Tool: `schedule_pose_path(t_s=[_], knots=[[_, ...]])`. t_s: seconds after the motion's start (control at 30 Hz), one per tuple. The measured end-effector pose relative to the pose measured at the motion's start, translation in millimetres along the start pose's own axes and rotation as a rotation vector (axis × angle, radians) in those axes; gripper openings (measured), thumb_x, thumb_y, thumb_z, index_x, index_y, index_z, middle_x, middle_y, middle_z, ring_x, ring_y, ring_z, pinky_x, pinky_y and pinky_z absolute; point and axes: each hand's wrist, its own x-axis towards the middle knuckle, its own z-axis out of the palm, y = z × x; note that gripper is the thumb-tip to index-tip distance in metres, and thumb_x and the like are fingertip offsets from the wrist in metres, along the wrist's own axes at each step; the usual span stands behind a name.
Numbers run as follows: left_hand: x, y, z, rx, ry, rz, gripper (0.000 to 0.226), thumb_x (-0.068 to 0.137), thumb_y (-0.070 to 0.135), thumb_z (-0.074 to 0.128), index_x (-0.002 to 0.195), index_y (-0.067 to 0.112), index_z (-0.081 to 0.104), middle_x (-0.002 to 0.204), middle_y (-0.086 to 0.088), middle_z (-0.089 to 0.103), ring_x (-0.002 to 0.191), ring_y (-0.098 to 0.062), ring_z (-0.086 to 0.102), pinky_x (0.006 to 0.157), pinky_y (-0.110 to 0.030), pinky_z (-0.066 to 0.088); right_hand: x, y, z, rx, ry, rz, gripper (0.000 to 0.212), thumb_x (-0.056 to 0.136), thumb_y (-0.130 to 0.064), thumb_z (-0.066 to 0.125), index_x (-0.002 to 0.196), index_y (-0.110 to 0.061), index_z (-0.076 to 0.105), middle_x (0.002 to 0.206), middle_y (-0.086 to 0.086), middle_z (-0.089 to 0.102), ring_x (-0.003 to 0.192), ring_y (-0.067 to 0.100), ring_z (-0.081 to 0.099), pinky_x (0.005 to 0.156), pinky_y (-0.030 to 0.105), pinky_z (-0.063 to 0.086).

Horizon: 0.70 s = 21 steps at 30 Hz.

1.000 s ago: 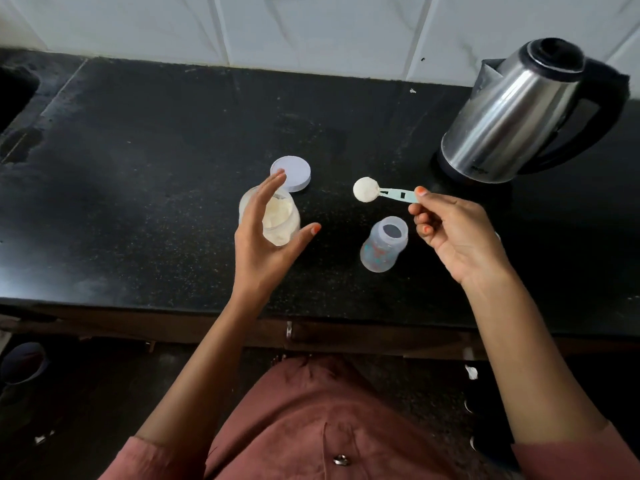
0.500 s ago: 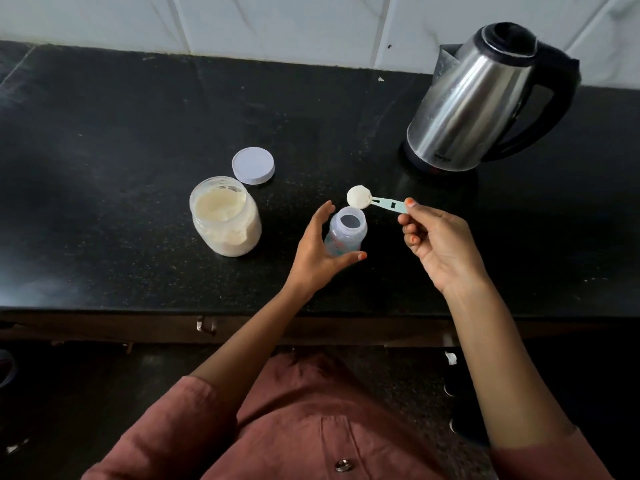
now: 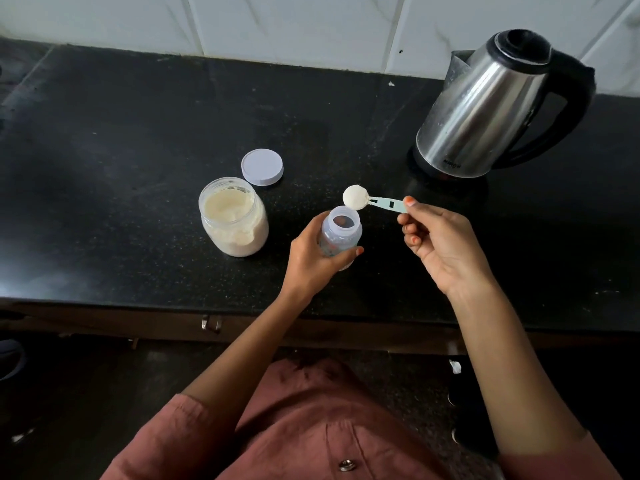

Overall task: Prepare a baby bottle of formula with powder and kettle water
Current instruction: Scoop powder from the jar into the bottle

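**A:** What's nearest?

**B:** A rust-coloured shirt [image 3: 311, 427], with both forearms reaching over the front edge of the black countertop [image 3: 138, 133].

**A:** What is the left hand doing?

**B:** The left hand [image 3: 308, 261] has its fingers and thumb curled round the body of the baby bottle [image 3: 341, 233], gripping it from the near left. The bottle's mouth faces up. I cannot tell whether its base touches the counter.

**A:** And the right?

**B:** The right hand [image 3: 440, 244] pinches the tail of the scoop [image 3: 372, 201] between thumb and forefinger. The handle runs left from that pinch. The bowl is heaped with pale powder and sits at the far rim of the bottle's mouth.

**A:** What's farther back?

**B:** The powder jar [image 3: 233, 218] stands left of the bottle, apart from the hand, uncovered and partly full. Its lid [image 3: 262, 167] lies flat just behind it. The steel kettle [image 3: 485, 112] stands far right, near the white tiled wall [image 3: 311, 26].
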Motion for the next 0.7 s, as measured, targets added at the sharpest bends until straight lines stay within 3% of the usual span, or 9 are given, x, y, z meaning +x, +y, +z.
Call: schedule_pose_path(t_s=[0.2,0.4,0.47,0.7], knots=[[-20,19,-37,-0.041,0.073,0.026,0.061,0.066,0.031,0.081,0.119,0.029,0.052,0.111,0.016,0.061,0.106,0.003,0.057,0.084,-0.011,0.046,-6,-9,25,0.01,-0.165,-0.007,0.025,0.086,-0.012,0.061,0.062,-0.014,0.068,0.053,-0.003,0.061,0.047,0.002,0.049,0.041,0.012,0.037],[-40,37,-81,0.011,0.185,0.067,0.05,0.062,0.041,0.077,0.104,0.045,0.051,0.097,0.03,0.062,0.097,0.01,0.059,0.077,-0.005,0.044,-11,-15,59,-0.052,-0.321,-0.014,0.015,0.087,-0.016,0.061,0.073,-0.013,0.068,0.056,-0.004,0.062,0.049,0.002,0.05,0.043,0.012,0.039],[-44,37,-94,0.032,0.228,0.057,0.051,0.061,0.042,0.076,0.106,0.045,0.051,0.099,0.027,0.062,0.098,0.007,0.059,0.08,-0.008,0.046,-12,-15,70,-0.063,-0.345,-0.014,0.017,0.087,-0.016,0.061,0.072,-0.014,0.068,0.055,-0.004,0.062,0.049,0.002,0.05,0.043,0.012,0.039],[-40,28,-132,0.134,0.379,-0.009,0.058,0.067,0.027,0.082,0.119,0.016,0.059,0.111,0.003,0.066,0.103,-0.008,0.061,0.084,-0.018,0.049,-12,-13,108,-0.096,-0.396,-0.025,0.014,0.087,-0.014,0.06,0.074,-0.009,0.066,0.053,-0.004,0.062,0.049,0.002,0.049,0.043,0.012,0.039]])
